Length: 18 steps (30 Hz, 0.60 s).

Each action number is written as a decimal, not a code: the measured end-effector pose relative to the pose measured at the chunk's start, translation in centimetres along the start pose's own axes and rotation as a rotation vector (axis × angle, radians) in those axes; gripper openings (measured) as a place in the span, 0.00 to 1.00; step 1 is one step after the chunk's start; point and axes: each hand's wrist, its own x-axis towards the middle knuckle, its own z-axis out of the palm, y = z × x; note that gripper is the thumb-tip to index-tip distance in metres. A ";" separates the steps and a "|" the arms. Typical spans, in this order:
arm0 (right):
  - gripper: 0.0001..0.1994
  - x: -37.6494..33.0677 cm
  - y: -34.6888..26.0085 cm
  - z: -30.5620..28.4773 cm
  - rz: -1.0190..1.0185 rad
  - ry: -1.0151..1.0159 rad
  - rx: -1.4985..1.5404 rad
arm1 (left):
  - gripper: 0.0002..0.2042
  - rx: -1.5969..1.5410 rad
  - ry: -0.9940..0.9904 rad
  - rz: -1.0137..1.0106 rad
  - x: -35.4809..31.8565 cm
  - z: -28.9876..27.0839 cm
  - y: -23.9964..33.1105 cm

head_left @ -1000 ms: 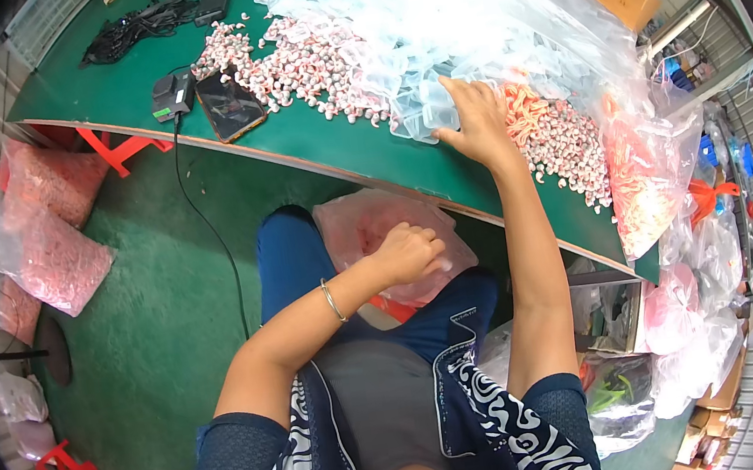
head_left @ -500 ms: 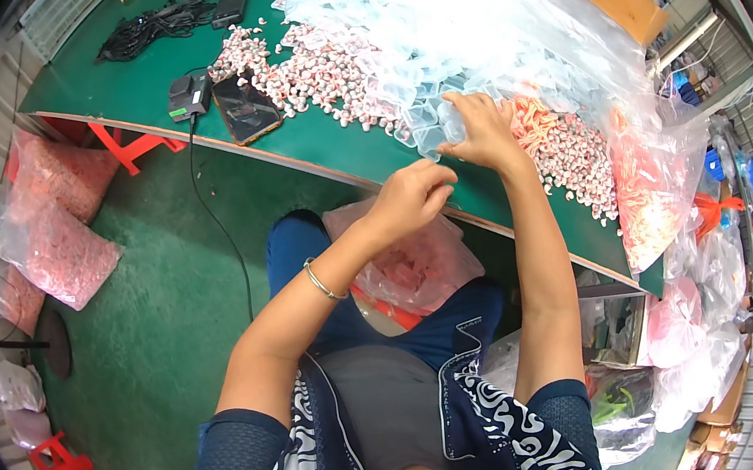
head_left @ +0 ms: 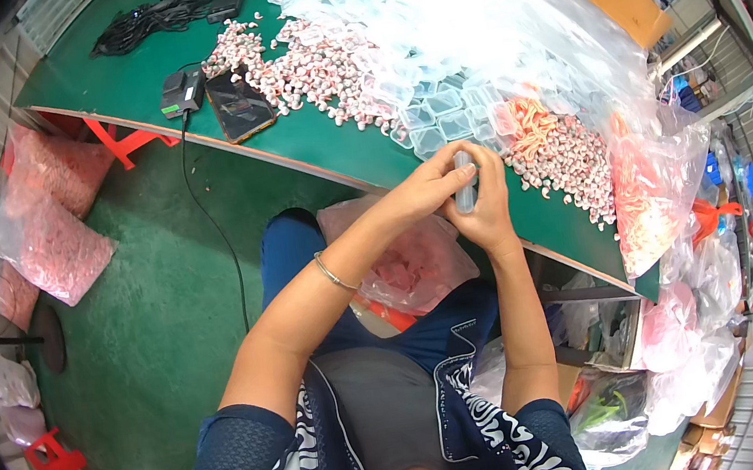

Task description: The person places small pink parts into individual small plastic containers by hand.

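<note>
A small clear plastic case [head_left: 465, 194] is held upright between my two hands, just over the front edge of the green table [head_left: 329, 152]. My left hand [head_left: 427, 186] grips it from the left, thumb on its near side. Around its right side wrap the fingers of my right hand [head_left: 489, 207]. What lies inside the case I cannot make out. Beyond my hands sit several more clear cases [head_left: 452, 122]. Orange soft strands [head_left: 529, 125] and a pile of small pink-and-grey curled pieces [head_left: 565, 160] lie to the right; a larger pile of such pieces [head_left: 318, 64] spreads to the left.
A black phone [head_left: 241, 109] and a small dark device [head_left: 182, 93] with a cable rest on the table's left part. A clear bag of orange pieces [head_left: 645, 202] leans at the right end. A pink-filled bag [head_left: 413, 268] lies at my lap; other filled bags [head_left: 58, 241] stand on the left floor.
My right hand has drawn back from the clear cases with one case in it. My left hand has moved right to meet it, and both now hold the case.
</note>
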 end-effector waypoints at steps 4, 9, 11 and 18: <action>0.44 -1.2 0.9 0.7 0.127 -0.042 0.132 | 0.27 0.073 -0.005 0.073 0.4 0.3 -0.5; 0.51 -0.7 1.8 -1.3 0.353 -0.242 0.547 | 0.23 -0.065 0.068 0.071 0.9 0.6 -0.2; 0.53 -1.3 2.7 -1.0 0.401 -0.248 0.653 | 0.23 -0.001 0.059 0.030 1.3 0.1 -0.8; 0.57 -2.3 2.7 -0.5 0.462 -0.063 0.849 | 0.26 0.147 0.034 -0.027 1.9 0.8 0.1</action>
